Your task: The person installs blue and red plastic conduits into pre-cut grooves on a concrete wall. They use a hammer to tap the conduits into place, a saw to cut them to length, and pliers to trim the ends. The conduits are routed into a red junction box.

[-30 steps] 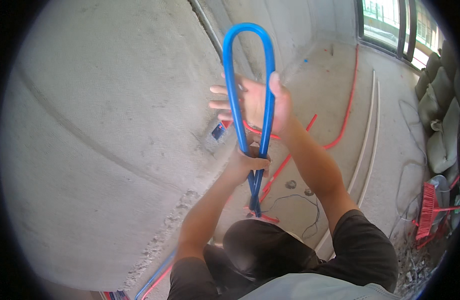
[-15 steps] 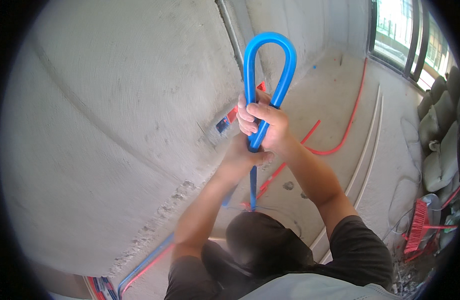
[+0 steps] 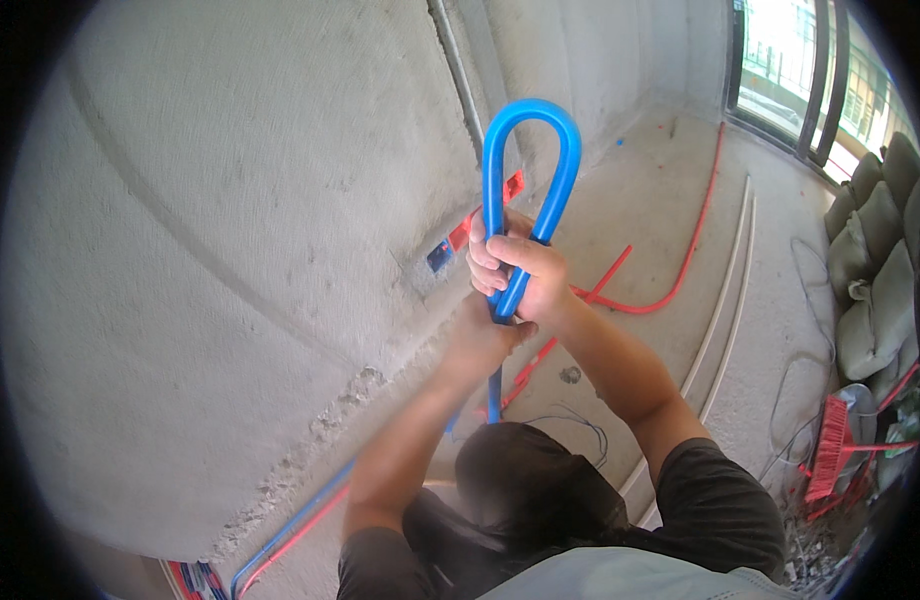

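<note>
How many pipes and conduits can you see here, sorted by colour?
Blue: 2, the bent blue plastic tube gripped by both the left hand and the right hand, and a blue conduit along the wall's foot.
Red: 1, a red conduit curving over the floor.
White: 2, parallel white pipes on the floor.
Total: 5

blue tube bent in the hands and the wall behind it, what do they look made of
Blue tube: probably flexible plastic conduit, smooth with a slight sheen; it bends into a tight loop without kinking. Wall: looks like cement render or plaster, grey, matt and rough, crumbling along its lower edge. Right hand and left hand grip the tube.
</note>
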